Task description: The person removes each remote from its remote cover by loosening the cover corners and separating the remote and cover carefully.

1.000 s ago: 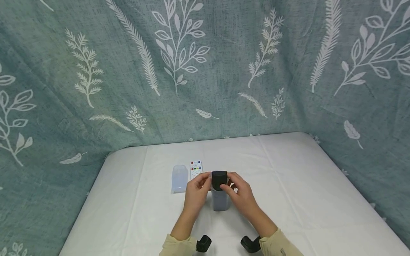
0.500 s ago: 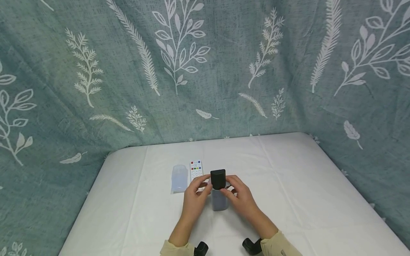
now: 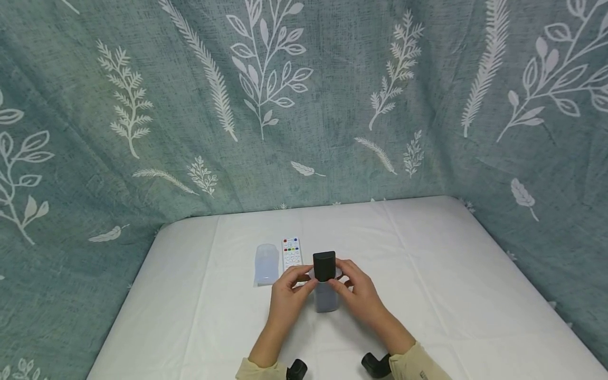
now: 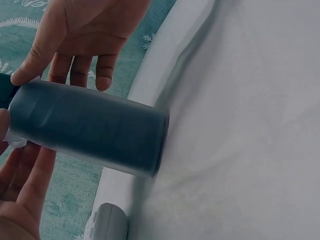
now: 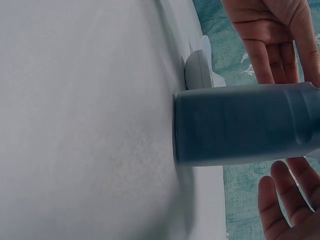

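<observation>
Both left hand point(image 3: 287, 297) and right hand point(image 3: 357, 292) pinch upper sides of upright grey, round-cornered, plastic-looking container point(image 3: 326, 298), just under black blocky top point(image 3: 324, 265), on white-draped bench point(image 3: 228, 311). Likely trick here: hold it plumb, match pressure both sides.

Black object point(image 3: 324, 266), white tablecloth point(image 3: 380, 243), teal backdrop point(image 3: 332, 132) with white leaf print.
</observation>
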A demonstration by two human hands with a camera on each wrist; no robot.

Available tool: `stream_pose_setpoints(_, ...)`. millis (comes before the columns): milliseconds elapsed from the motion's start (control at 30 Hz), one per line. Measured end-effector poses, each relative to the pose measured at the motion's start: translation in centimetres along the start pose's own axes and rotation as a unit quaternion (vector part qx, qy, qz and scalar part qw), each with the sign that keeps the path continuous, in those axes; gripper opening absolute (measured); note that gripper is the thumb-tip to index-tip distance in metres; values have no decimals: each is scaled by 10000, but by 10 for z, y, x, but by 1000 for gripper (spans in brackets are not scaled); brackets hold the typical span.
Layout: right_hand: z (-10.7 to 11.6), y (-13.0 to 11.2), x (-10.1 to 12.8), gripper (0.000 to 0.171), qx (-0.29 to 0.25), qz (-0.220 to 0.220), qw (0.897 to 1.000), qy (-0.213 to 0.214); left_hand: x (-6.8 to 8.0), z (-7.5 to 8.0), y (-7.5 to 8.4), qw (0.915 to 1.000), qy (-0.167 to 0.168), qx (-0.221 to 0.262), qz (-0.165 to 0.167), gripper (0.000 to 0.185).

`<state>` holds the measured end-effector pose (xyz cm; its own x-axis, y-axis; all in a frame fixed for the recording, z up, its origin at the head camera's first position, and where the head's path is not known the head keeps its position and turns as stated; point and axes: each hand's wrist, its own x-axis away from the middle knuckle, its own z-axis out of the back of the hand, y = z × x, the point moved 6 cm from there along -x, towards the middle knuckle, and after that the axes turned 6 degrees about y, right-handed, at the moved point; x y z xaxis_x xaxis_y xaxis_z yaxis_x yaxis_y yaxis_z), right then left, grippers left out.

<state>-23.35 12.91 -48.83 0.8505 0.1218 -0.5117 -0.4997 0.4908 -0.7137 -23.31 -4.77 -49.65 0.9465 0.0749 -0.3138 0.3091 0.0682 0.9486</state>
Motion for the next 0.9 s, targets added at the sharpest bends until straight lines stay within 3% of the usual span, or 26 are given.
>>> stream_pose_setpoints(167, 5, 0, 1, 49, -5, 47, 9998, 173, -2, 1, -2, 9999, 58, -80, 88, 26)
stream_pose_setpoints(400, 12, -1, 0, 36, -134, 93, 9982, 576, -3, 2, -4, 9985, 230, 122, 491, 23)
stream_pose_setpoints(633, 16, -6, -7, 29, -379, 163, 9947, 947, -12, 0, 1, 9982, 373, 329, 346, 17)
stream_pose_setpoints(800, 15, -3, -8, 23, -280, 76, 9950, 958, -13, -1, -2, 9966, 445, 346, 600, 15)
stream_pose_setpoints(900, 14, 0, -8, 20, -207, 20, 9957, 901, -12, -2, -3, 9968, 468, 123, 630, 13)
